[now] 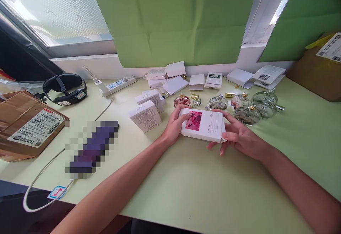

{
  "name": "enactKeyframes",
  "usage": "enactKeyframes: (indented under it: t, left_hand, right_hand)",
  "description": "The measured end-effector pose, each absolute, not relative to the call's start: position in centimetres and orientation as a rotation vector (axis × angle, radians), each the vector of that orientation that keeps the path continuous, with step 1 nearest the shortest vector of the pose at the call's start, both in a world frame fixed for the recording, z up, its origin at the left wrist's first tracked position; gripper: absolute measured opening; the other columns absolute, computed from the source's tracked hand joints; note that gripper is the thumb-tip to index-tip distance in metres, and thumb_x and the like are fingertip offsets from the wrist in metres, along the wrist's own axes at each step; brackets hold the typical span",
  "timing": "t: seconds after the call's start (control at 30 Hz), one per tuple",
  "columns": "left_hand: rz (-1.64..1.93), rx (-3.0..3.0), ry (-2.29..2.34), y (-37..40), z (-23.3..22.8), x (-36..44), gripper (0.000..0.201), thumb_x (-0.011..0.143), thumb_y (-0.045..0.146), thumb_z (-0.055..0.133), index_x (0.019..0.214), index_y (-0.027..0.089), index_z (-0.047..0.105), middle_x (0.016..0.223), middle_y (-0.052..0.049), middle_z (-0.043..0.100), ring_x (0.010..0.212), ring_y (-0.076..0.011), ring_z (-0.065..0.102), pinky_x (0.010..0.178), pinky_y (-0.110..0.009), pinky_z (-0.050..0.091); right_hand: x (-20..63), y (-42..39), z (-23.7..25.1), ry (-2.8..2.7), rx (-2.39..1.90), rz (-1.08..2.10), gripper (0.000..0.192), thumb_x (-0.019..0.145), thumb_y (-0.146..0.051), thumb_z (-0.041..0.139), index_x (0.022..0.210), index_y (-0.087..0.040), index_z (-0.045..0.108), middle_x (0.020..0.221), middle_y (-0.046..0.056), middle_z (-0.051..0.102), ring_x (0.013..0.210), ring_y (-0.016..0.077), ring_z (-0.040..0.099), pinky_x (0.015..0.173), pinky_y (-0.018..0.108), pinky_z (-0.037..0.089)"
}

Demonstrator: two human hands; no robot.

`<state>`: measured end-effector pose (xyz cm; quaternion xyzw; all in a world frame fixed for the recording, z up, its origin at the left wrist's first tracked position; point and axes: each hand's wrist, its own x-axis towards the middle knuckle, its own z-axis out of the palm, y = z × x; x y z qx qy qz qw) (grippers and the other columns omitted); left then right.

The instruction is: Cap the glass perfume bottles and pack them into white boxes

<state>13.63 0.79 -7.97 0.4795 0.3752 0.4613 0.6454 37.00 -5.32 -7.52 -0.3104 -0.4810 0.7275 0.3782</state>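
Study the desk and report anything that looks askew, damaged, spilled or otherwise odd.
Nothing is spilled or broken. Both the left hand and right hand hold a white box with a pink picture. Behind it, small white cartons lie scattered at odd angles, some with flaps open, and loose gold caps sit apart from the glass bottles.

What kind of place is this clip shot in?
Probably a small packing desk by a window, in a home or office. Round glass perfume bottles and small white cartons crowd the pale green table, with labelled shipping boxes at the edges. Both hands hold a white carton with a pink picture.
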Motion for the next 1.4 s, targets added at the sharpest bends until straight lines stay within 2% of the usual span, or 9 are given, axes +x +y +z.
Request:
enactKeyframes:
  t: [0.17,0.5,0.63,0.73,0.83,0.97,1.07,1.23,1.4]
  left_hand:
    - [1.073,1.111,0.848,0.8,-8.2,13.6,0.033,0.077,0.033,0.072,0.102,0.024,0.053,0.084,0.003,0.065,0.07,-0.0151,0.065,0.059,-0.023,0.05]
    - [1.077,1.147,0.871,0.6,-8.0,13.7,0.03,0.08,0.035,0.069,0.103,0.025,0.054,0.089,0.003,0.065,0.076,-0.0163,0.066,0.062,-0.024,0.051]
    - [1.073,1.154,0.875,0.7,-8.1,13.6,0.029,0.08,0.035,0.069,0.103,0.025,0.054,0.088,0.003,0.065,0.075,-0.0159,0.065,0.061,-0.024,0.051]
    - [1.069,1.162,0.882,0.7,-8.1,13.6,0.03,0.08,0.035,0.069,0.103,0.024,0.053,0.088,0.003,0.064,0.075,-0.0161,0.065,0.06,-0.023,0.05]
    - [1.058,1.166,0.878,0.6,-8.0,13.7,0.031,0.08,0.036,0.07,0.103,0.024,0.053,0.087,0.003,0.064,0.074,-0.0162,0.064,0.06,-0.024,0.05]
    - [1.036,1.186,0.871,0.6,-7.9,13.7,0.029,0.079,0.035,0.069,0.101,0.024,0.054,0.084,0.004,0.063,0.071,-0.0147,0.062,0.061,-0.024,0.049]
    - [0.997,1.181,0.853,0.5,-7.9,13.6,0.029,0.079,0.035,0.07,0.1,0.024,0.055,0.082,0.004,0.062,0.069,-0.0143,0.061,0.059,-0.023,0.047]
    - [0.98,1.167,0.841,0.5,-7.8,13.6,0.029,0.079,0.034,0.07,0.101,0.023,0.054,0.082,0.005,0.062,0.07,-0.0139,0.061,0.059,-0.022,0.046]
    - [0.939,1.202,0.838,0.6,-7.8,13.5,0.027,0.081,0.035,0.067,0.101,0.023,0.052,0.082,0.004,0.062,0.07,-0.0134,0.06,0.062,-0.022,0.046]
  right_hand:
    - [37.1,-5.3,-7.5,-1.229,-0.805,1.86,0.073,0.09,-0.029,0.069,0.15,-0.045,0.03,0.145,0.01,0.057,0.094,0.0305,0.076,0.06,0.037,0.064]
    - [36.8,-5.5,-7.7,-1.28,-0.79,1.813,0.085,0.09,-0.044,0.07,0.155,-0.054,0.015,0.149,0.01,0.053,0.087,0.0245,0.077,0.065,0.038,0.063]
    - [36.7,-5.5,-7.9,-1.285,-0.795,1.802,0.086,0.089,-0.046,0.071,0.155,-0.053,0.016,0.149,0.01,0.052,0.085,0.0234,0.076,0.065,0.037,0.063]
    - [36.5,-5.5,-7.9,-1.29,-0.8,1.782,0.079,0.09,-0.044,0.069,0.153,-0.05,0.022,0.15,0.01,0.051,0.084,0.022,0.075,0.065,0.036,0.063]
    - [36.3,-5.6,-8.1,-1.284,-0.818,1.768,0.078,0.091,-0.041,0.069,0.153,-0.049,0.023,0.144,0.009,0.054,0.084,0.0209,0.074,0.065,0.037,0.063]
    - [36.2,-5.5,-8.6,-1.27,-0.788,1.79,0.091,0.086,-0.043,0.075,0.155,-0.048,0.016,0.13,0.008,0.062,0.082,0.0205,0.072,0.066,0.037,0.062]
    - [36.4,-5.4,-8.8,-1.287,-0.757,1.816,0.09,0.084,-0.044,0.077,0.155,-0.046,0.021,0.125,0.006,0.064,0.078,0.0186,0.07,0.068,0.037,0.062]
    - [36.5,-5.3,-9.0,-1.312,-0.767,1.788,0.07,0.088,-0.05,0.07,0.149,-0.04,0.037,0.112,0.005,0.067,0.071,0.0161,0.066,0.066,0.035,0.061]
    - [36.4,-5.2,-9.7,-1.297,-0.824,1.753,0.069,0.083,-0.048,0.075,0.144,-0.038,0.045,0.115,0.006,0.066,0.079,0.0187,0.064,0.061,0.034,0.06]
